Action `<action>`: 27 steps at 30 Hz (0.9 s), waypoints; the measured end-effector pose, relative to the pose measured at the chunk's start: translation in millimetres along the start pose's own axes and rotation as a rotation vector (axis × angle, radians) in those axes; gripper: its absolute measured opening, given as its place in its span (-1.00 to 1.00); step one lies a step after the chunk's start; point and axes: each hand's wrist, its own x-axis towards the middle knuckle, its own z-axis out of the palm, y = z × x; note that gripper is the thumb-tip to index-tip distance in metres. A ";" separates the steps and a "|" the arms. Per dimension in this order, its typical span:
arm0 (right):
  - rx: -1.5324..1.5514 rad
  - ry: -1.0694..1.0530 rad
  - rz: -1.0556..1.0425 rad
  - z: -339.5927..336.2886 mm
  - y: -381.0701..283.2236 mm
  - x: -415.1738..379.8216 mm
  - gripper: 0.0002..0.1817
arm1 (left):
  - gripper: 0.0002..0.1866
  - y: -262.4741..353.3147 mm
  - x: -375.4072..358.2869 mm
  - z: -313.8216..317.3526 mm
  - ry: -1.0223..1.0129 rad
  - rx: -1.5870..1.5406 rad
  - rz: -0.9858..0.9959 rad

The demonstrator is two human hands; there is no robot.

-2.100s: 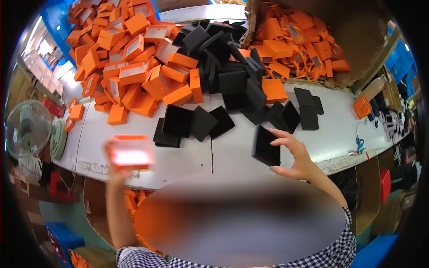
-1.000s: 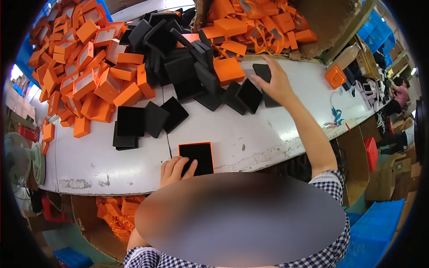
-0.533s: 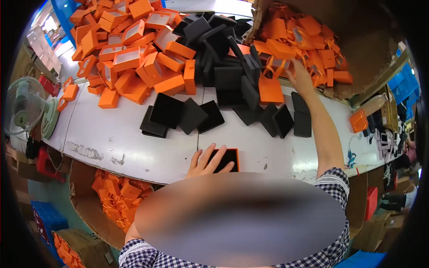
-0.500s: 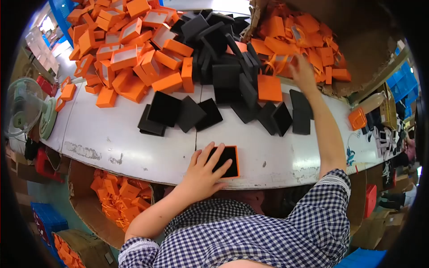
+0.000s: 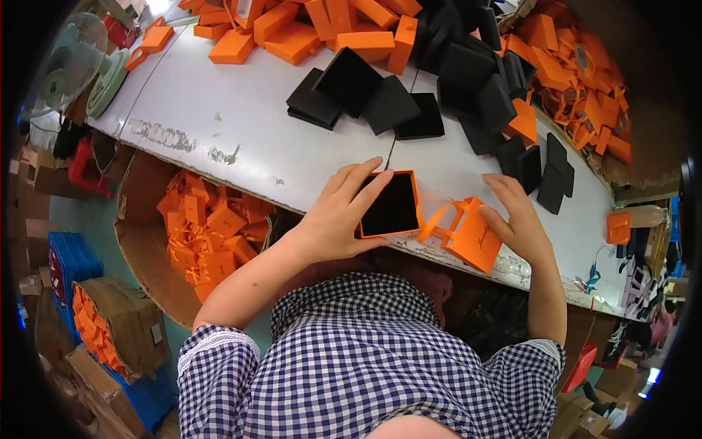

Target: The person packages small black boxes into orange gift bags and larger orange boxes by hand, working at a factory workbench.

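A small orange box [image 5: 393,203] with a black inside lies at the table's front edge. My left hand [image 5: 336,219] grips its left side, fingers along the upper corner and thumb by the lower edge. To the right of the box is a small orange gift bag [image 5: 474,235] with dark lettering, tilted on the table edge. Its orange ribbon handles [image 5: 436,219] point toward the box. My right hand [image 5: 521,227] is at the bag's right side, fingers apart, thumb close to or touching it.
Black square pads [image 5: 391,104] lie behind the box, with a heap of black pieces [image 5: 468,73] farther back. Orange boxes [image 5: 292,42] are piled at the far left. Cartons of orange bags stand at the back right [image 5: 585,88] and below the table [image 5: 208,227]. A fan [image 5: 80,69] is at left.
My right hand has come back from the carton of orange bags, and a gift bag now sits beside the box. My left hand has shifted from over the box to its left side. The view has turned.
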 end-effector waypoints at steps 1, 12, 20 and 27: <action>-0.049 0.071 -0.050 -2.5 -9.7 -1.8 -0.53 | 0.08 -1.6 -3.8 -0.2 0.031 -0.028 0.001; -0.203 0.139 0.126 52.0 -26.9 29.2 -0.70 | 0.21 1.1 -14.1 -24.9 -0.013 -0.074 -0.105; -0.066 0.161 -0.273 1.1 -16.9 -32.7 -0.63 | 0.05 -8.1 -17.0 -7.1 0.108 -0.071 -0.062; 0.021 0.055 0.096 16.2 -13.7 -62.8 -0.41 | 0.22 21.6 16.1 -25.7 -0.095 -0.445 0.054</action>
